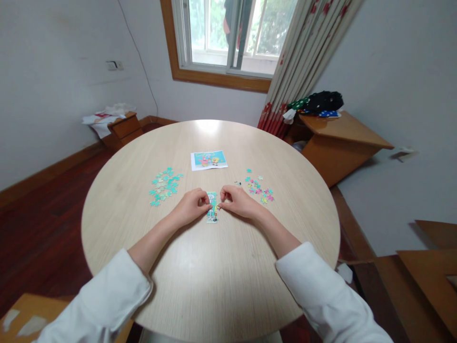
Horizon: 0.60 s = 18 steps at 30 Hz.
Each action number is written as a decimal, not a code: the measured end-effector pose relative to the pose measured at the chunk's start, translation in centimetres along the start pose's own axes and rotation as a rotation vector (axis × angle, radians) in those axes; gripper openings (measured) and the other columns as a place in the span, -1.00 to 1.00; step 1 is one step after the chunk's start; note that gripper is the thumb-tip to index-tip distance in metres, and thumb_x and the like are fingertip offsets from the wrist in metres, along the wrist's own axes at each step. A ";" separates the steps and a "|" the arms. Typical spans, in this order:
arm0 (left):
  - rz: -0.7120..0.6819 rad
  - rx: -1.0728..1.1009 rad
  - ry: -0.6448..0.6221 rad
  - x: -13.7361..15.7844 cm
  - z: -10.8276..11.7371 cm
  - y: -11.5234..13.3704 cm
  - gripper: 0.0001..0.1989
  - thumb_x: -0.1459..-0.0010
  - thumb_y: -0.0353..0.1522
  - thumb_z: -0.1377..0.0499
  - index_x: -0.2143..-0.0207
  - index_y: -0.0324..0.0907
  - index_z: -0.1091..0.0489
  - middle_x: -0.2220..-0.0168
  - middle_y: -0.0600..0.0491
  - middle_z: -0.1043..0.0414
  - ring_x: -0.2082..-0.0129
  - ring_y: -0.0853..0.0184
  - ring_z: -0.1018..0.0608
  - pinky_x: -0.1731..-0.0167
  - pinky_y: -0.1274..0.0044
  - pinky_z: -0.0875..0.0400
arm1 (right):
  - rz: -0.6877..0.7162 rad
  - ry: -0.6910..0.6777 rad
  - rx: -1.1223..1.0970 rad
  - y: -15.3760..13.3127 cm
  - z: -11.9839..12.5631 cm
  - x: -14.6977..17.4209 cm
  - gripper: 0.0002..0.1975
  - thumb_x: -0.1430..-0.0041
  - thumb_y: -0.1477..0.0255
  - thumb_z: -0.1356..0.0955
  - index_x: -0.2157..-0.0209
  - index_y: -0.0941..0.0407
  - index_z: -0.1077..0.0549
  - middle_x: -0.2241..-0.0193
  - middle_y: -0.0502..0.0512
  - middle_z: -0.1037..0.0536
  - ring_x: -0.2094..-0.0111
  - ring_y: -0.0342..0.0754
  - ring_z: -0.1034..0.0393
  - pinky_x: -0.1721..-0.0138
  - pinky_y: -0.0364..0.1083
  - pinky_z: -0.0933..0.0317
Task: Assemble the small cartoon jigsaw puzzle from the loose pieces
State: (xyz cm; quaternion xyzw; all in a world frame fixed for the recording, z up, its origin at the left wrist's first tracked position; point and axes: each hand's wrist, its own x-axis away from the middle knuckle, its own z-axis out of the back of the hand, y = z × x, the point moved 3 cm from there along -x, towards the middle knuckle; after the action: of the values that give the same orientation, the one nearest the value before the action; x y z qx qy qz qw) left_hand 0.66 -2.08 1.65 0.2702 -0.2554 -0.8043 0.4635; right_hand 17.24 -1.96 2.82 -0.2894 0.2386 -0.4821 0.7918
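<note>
A narrow strip of joined jigsaw puzzle pieces (pixel 212 215) lies on the round table between my hands. My left hand (pixel 194 205) rests at its left edge, thumb and fingers curled together in a pinch; whether anything is between them is hidden. On the right side, my right hand (pixel 237 200) pinches a small yellowish puzzle piece (pixel 218 206) against the strip's right edge. A pile of mostly turquoise loose pieces (pixel 164 185) is spread left of my left hand. Pink, yellow and turquoise pieces (pixel 255 186) lie scattered beyond my right hand.
A printed picture sheet (pixel 209 160) with cartoon figures lies past the hands on the pale round table (pixel 200 286). A wooden cabinet (pixel 335 138) with dark cloth on top stands at right. At left is a small drawer unit (pixel 124 126) with papers.
</note>
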 end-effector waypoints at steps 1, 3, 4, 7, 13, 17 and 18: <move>0.002 0.000 0.001 0.0 0.0 0.0 -0.89 0.05 -0.38 -0.20 0.55 -0.20 -0.32 0.54 0.15 -0.26 0.51 0.42 -0.33 0.47 0.57 -0.20 | 0.003 0.006 0.003 0.0 0.0 0.0 -0.85 0.10 0.54 -0.39 0.51 0.14 -0.30 0.54 -0.08 -0.32 0.49 -0.20 -0.15 0.39 -0.19 -0.01; 0.003 -0.001 -0.001 0.0 0.0 0.0 -0.89 0.05 -0.38 -0.20 0.55 -0.20 -0.32 0.54 0.14 -0.26 0.51 0.42 -0.33 0.47 0.57 -0.20 | 0.012 0.029 0.006 -0.1 0.1 0.0 -0.84 0.09 0.54 -0.38 0.52 0.14 -0.28 0.54 -0.08 -0.31 0.48 -0.20 -0.15 0.39 -0.19 0.00; 0.003 -0.001 -0.003 0.0 0.0 0.0 -0.89 0.05 -0.38 -0.20 0.55 -0.20 -0.32 0.53 0.14 -0.26 0.50 0.42 -0.33 0.47 0.57 -0.20 | 0.014 0.049 0.003 -0.1 0.1 0.0 -0.85 0.08 0.54 -0.37 0.52 0.14 -0.27 0.54 -0.08 -0.31 0.48 -0.19 -0.15 0.40 -0.19 0.00; 0.002 0.000 -0.003 0.1 0.0 -0.1 -0.90 0.04 -0.37 -0.20 0.54 -0.20 -0.33 0.53 0.14 -0.27 0.50 0.42 -0.33 0.47 0.57 -0.20 | 0.011 0.091 -0.001 -0.2 0.3 0.0 -0.84 0.06 0.54 -0.36 0.54 0.13 -0.25 0.56 -0.09 -0.28 0.49 -0.19 -0.14 0.41 -0.19 0.01; 0.003 0.000 0.007 0.0 -0.1 -0.3 -0.90 0.04 -0.36 -0.19 0.53 -0.19 -0.33 0.55 0.15 -0.26 0.52 0.42 -0.32 0.49 0.57 -0.20 | 0.013 0.042 0.035 -0.3 0.1 0.0 -0.83 0.08 0.56 -0.36 0.54 0.13 -0.24 0.56 -0.09 -0.30 0.49 -0.19 -0.13 0.39 -0.18 0.03; 0.003 0.001 0.007 0.0 -0.1 -0.2 -0.90 0.04 -0.36 -0.19 0.53 -0.19 -0.33 0.55 0.15 -0.26 0.52 0.42 -0.32 0.49 0.57 -0.20 | 0.034 0.049 0.018 -0.3 0.2 0.0 -0.80 0.09 0.54 -0.39 0.55 0.13 -0.23 0.56 -0.10 -0.28 0.49 -0.19 -0.13 0.39 -0.18 0.03; 0.004 0.003 0.008 0.1 -0.1 -0.2 -0.90 0.05 -0.37 -0.19 0.54 -0.19 -0.33 0.55 0.15 -0.26 0.52 0.42 -0.32 0.49 0.57 -0.20 | 0.040 0.042 0.017 -0.3 0.2 0.0 -0.79 0.10 0.53 -0.39 0.55 0.13 -0.23 0.56 -0.10 -0.28 0.48 -0.19 -0.13 0.39 -0.18 0.03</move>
State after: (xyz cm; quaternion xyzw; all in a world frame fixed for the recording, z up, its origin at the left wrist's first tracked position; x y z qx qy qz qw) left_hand 0.59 -2.05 1.43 0.2736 -0.2555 -0.8018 0.4658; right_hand 17.16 -2.06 3.18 -0.2674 0.2569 -0.4744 0.7984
